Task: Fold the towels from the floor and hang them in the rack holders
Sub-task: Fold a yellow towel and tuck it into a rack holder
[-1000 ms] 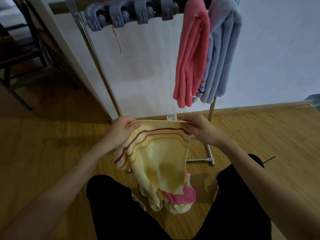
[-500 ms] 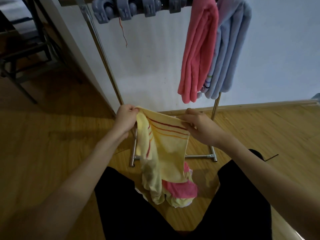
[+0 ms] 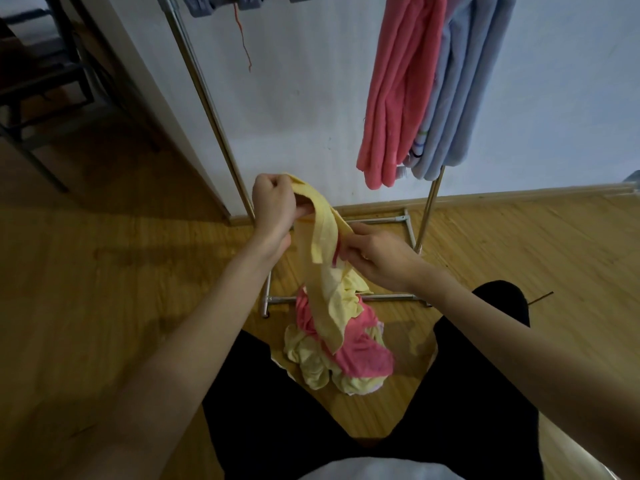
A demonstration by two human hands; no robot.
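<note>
I have the yellow towel [image 3: 323,244] bunched into a narrow strip between both hands: my left hand [image 3: 273,211] is clenched around its top end, held up near the rack's left pole [image 3: 207,109], and my right hand [image 3: 377,258] pinches the strip lower down, just beside a red stripe that peeks out at my fingers. The towel's tail drops onto the pile on the floor [image 3: 341,355], a heap of pink and pale yellow cloth between my knees. The main risk I see is the fold going crooked: the cloth is gathered rather than laid flat, so if I double it over now the edges probably won't meet and it may hang lumpy or slip out of a holder. The dangling tail could also drag the pink piece up with it, or snag on the rack's base bar [image 3: 384,297] right behind the pile. A loose pinch on the right would likely let the strip slide and undo the fold. The pink towel [image 3: 398,98] and the blue towel [image 3: 460,91] already hang at the right, touching each other. What I can't judge well: the grey holders [image 3: 221,3] are cut off at the top edge, so I can't tell which are free; how many towels sit in the pile is unclear; and my left palm hides how the corner is held.
</note>
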